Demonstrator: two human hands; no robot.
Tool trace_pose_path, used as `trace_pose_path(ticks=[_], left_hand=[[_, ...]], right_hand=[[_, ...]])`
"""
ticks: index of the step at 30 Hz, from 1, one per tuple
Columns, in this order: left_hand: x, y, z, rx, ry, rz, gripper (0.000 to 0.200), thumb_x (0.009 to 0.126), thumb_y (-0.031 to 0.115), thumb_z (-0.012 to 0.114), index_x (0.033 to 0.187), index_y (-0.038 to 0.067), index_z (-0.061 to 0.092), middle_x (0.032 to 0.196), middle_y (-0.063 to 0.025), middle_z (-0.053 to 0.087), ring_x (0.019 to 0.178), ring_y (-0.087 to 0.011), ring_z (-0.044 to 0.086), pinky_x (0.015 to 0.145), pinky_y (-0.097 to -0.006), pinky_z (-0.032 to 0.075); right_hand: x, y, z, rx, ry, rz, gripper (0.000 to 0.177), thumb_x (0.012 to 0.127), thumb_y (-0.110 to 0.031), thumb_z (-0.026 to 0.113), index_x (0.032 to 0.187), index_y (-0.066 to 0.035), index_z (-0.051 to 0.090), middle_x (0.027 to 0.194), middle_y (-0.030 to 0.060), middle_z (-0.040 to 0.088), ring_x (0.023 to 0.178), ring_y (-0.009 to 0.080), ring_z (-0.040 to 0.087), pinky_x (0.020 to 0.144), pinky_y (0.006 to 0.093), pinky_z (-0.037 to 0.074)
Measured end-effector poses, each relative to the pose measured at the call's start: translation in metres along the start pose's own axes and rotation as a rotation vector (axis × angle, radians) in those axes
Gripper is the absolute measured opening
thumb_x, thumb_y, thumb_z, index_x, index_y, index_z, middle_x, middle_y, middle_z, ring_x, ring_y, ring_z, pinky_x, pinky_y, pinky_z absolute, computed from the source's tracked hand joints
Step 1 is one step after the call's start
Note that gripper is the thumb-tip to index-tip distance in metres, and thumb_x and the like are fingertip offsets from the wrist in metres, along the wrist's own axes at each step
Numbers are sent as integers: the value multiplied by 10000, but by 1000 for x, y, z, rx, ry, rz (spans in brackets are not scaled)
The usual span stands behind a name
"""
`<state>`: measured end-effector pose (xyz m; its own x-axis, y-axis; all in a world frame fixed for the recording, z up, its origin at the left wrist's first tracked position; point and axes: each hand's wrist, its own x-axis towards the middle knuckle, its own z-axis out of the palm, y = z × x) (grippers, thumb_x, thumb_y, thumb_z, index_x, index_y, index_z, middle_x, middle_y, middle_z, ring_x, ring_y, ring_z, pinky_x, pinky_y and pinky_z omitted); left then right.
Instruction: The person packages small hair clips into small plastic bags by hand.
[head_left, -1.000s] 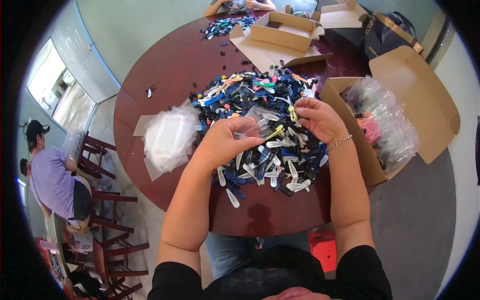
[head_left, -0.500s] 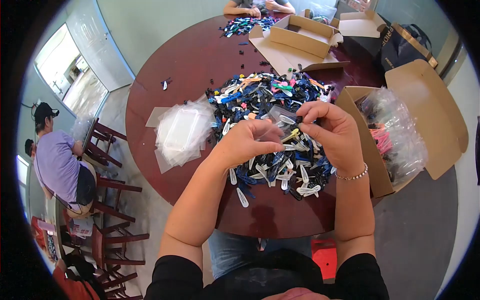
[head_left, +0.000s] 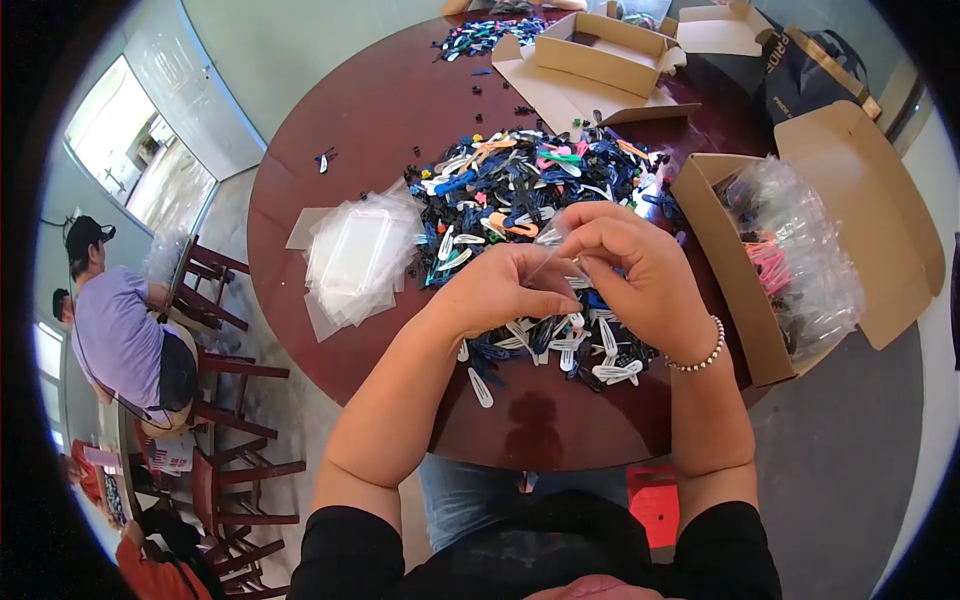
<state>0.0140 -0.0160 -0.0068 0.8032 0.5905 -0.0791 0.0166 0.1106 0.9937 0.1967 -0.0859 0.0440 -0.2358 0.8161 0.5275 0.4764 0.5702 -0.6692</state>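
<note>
My left hand [head_left: 500, 292] is closed on a small clear plastic bag [head_left: 548, 238], above the near side of a big heap of hair clips [head_left: 480, 185]. My right hand [head_left: 630, 268], a beaded bracelet on its wrist, meets it at the bag. Its thumb and fingers are pinched together at the bag's edge, and what sits between them is mostly hidden. The heap mixes black, navy and white snap clips with a few orange, pink and green ones. Left of the heap lies a stack of empty clear bags [head_left: 360, 260].
An open cardboard box [head_left: 735, 290] with filled plastic bags [head_left: 800, 270] stands at the right. More cardboard boxes [head_left: 600, 62] and a second clip pile [head_left: 485, 38] lie at the back of the round table [head_left: 310, 150]. A person in a purple shirt [head_left: 125, 325] sits at left.
My right hand has moved left and slightly down, closing in on my left hand at the bag. The dark piece seen in its fingertips is out of sight now. The view has shifted slightly.
</note>
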Motion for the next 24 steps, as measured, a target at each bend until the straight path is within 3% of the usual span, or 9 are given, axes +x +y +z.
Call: trace_pose_path(ticks=[8,11,15,17,20,22,24], left_hand=[[-2,3,0,-62,3,-23,361,769,-20,722,1116,13,631,955,-73,690,857,-111,640,754,-239,508],[-2,3,2,-102,9,-38,343,764,-16,726,1095,18,643,958,-72,692,843,-105,638,730,-237,505],[-3,4,2,-82,-37,-32,349,780,16,726,1115,8,629,948,-83,687,872,-124,644,774,-253,513],[-3,5,2,-131,-72,-19,367,777,29,735,1129,21,630,960,-89,688,862,-126,643,745,-248,509],[-3,6,3,-135,-37,-18,324,776,35,724,1091,23,649,963,-77,694,852,-121,645,696,-226,510],[-3,5,0,-161,-11,-16,326,786,57,721,1101,26,646,965,-77,690,873,-131,646,700,-226,516],[-4,6,-3,-188,8,-11,328,795,78,718,1110,28,642,967,-78,687,895,-140,648,703,-227,522]], right_hand=[[1,6,2,131,97,-126,199,891,105,452,997,11,591,1137,126,598,965,176,607,851,266,481],[3,8,6,65,157,-218,231,896,89,456,1079,7,571,1212,148,568,1078,217,582,929,303,456],[3,4,16,102,138,-191,282,896,65,483,1157,-9,563,1283,154,537,1175,241,538,998,331,406],[3,3,18,-18,115,-148,320,894,40,513,1206,-15,558,1306,159,532,1216,248,512,1026,336,375],[4,9,11,-16,223,-129,315,898,21,530,1211,-5,558,1306,149,537,1227,219,498,1035,325,361],[3,17,0,26,294,-90,292,903,4,540,1193,3,568,1217,114,599,1152,188,543,971,310,416],[1,23,-19,224,430,182,236,906,-17,557,1136,17,599,1081,65,657,995,146,605,852,287,473]])
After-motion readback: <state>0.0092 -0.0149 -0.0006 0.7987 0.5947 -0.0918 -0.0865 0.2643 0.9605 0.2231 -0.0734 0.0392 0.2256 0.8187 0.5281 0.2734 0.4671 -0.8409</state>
